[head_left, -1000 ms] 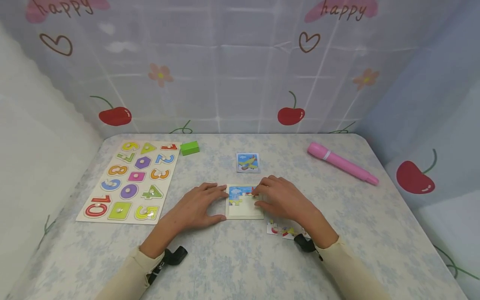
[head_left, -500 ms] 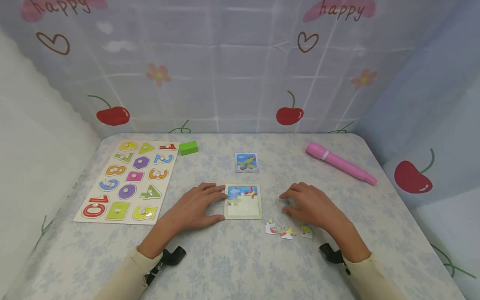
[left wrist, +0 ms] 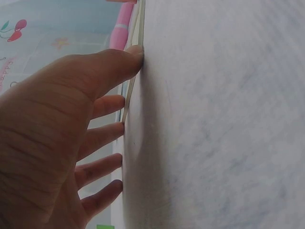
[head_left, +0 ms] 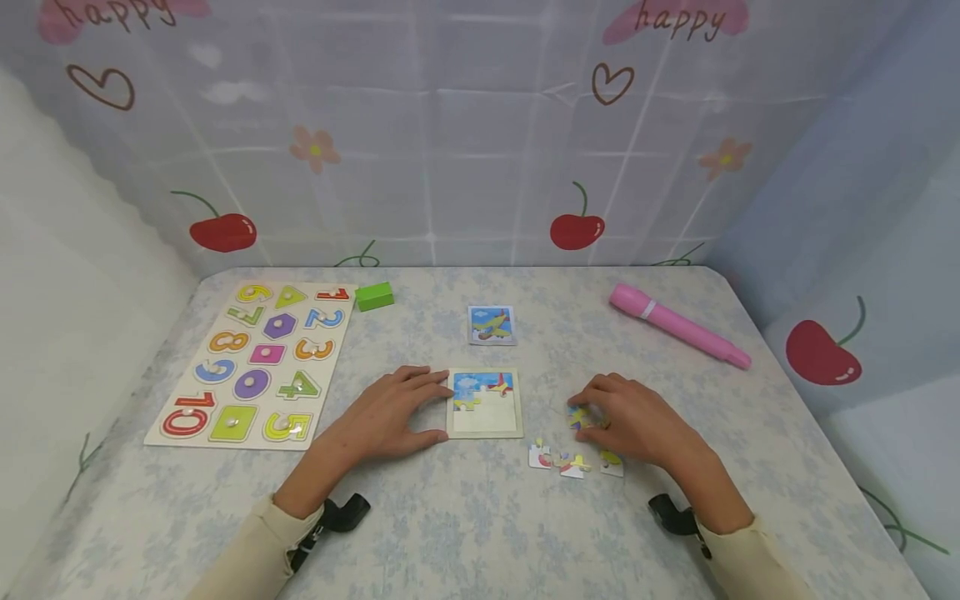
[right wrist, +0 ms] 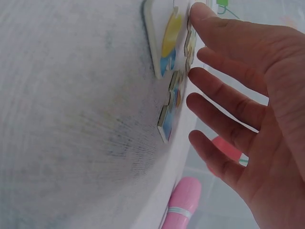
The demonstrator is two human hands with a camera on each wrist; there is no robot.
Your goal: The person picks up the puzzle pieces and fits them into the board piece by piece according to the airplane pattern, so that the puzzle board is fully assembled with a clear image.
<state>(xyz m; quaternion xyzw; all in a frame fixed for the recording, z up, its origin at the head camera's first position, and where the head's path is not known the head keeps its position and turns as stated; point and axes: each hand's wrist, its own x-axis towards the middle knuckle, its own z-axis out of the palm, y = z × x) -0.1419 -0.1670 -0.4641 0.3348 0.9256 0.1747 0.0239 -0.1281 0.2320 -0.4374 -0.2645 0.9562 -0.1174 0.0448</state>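
My left hand (head_left: 386, 417) rests by the left side of a small framed jigsaw puzzle (head_left: 485, 427), its thumb and fingertips touching the frame; the left wrist view shows the fingers spread along the frame's edge. Sky and red-tail pieces fill the upper part of the puzzle; the lower part is bare. To the right, my right hand (head_left: 637, 421) is over some blue-and-yellow jigsaw pieces (head_left: 578, 416), partly hidden by its fingers. In the right wrist view the fingers are loosely extended beside a yellow-and-blue piece (right wrist: 171, 36), gripping nothing.
Several loose pieces (head_left: 573, 467) lie in front of my right hand. An airplane picture card (head_left: 492, 325) lies behind the puzzle. A number-and-shape board (head_left: 255, 358) and green block (head_left: 374, 296) are on the left, a pink tube-shaped object (head_left: 678, 325) on the right.
My right hand has left the puzzle's red-tail piece at the upper right and moved right to the loose pieces. My left hand stays at the frame.
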